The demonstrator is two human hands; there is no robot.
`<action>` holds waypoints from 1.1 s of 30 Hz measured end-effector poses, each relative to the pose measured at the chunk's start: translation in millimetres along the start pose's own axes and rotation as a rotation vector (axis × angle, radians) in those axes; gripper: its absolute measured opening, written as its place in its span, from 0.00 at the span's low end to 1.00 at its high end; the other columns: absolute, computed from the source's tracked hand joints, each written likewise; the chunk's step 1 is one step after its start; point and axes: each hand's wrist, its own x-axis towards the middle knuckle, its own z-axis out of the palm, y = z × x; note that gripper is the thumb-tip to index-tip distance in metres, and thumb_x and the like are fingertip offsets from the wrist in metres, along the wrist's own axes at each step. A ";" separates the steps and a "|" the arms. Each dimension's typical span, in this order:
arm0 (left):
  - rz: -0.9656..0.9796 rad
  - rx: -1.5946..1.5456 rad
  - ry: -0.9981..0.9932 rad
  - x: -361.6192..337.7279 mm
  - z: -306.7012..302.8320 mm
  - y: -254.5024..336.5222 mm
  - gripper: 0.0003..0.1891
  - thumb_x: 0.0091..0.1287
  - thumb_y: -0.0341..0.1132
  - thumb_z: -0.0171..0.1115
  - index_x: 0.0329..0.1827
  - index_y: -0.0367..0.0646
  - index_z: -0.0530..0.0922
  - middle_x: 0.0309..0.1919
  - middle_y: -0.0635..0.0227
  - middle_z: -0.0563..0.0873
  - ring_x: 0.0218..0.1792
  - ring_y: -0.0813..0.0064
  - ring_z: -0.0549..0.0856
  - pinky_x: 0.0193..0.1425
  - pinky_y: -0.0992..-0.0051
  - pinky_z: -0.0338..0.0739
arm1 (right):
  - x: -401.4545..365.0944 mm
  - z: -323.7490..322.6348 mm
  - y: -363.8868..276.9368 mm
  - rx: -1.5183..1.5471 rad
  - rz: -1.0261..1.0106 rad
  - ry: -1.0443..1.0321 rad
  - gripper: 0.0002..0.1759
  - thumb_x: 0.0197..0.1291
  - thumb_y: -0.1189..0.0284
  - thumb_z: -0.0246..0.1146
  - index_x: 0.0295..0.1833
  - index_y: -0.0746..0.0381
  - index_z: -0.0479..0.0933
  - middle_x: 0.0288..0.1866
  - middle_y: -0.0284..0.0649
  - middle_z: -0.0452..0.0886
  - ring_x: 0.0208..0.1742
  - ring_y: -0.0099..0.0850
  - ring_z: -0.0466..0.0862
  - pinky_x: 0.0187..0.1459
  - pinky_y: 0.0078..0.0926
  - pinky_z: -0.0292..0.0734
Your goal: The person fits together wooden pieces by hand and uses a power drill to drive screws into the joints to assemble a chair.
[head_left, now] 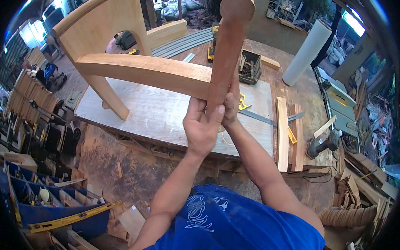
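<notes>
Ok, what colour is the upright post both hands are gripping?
Reddish-brown post, darker than the pale rail; clearest in the head view.

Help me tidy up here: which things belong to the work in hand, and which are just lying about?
In hand: left hand and right hand gripping the upright leg; curved rail meeting it.
Lying about: yellow square, steel ruler, loose boards, white roll, power tool.

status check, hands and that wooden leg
Left hand and right hand both gripping leg. Leg stands against curved rail. Metal ruler lies behind hands.
</notes>
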 end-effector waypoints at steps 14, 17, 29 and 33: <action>0.268 0.808 -0.020 5.2 -0.5 31.7 0.53 0.66 0.26 0.72 0.85 0.30 0.40 0.48 0.43 0.90 0.50 0.61 0.92 0.56 0.66 0.86 | -1.1 0.6 -2.7 0.102 0.084 -0.016 0.68 0.62 0.31 0.62 0.88 0.58 0.32 0.79 0.56 0.63 0.74 0.46 0.75 0.69 0.45 0.78; 0.283 0.783 -0.041 14.5 -6.7 39.0 0.49 0.66 0.27 0.73 0.85 0.32 0.49 0.45 0.44 0.91 0.48 0.62 0.93 0.53 0.67 0.88 | 2.4 0.1 -1.1 0.056 0.092 -0.027 0.68 0.62 0.31 0.62 0.88 0.59 0.32 0.79 0.57 0.63 0.73 0.47 0.76 0.70 0.47 0.78; 0.308 0.712 0.064 6.5 7.6 27.4 0.40 0.62 0.26 0.78 0.76 0.36 0.67 0.42 0.47 0.92 0.47 0.64 0.93 0.51 0.68 0.89 | -1.9 -5.5 1.5 0.025 0.015 -0.036 0.63 0.66 0.33 0.58 0.87 0.59 0.33 0.76 0.58 0.67 0.70 0.47 0.79 0.66 0.47 0.82; 0.340 0.701 0.149 12.7 16.3 29.1 0.37 0.61 0.29 0.79 0.74 0.36 0.71 0.40 0.49 0.92 0.43 0.62 0.94 0.45 0.67 0.90 | 1.3 -6.9 6.7 0.057 0.034 -0.059 0.62 0.67 0.35 0.58 0.87 0.58 0.32 0.75 0.58 0.68 0.70 0.47 0.80 0.65 0.47 0.83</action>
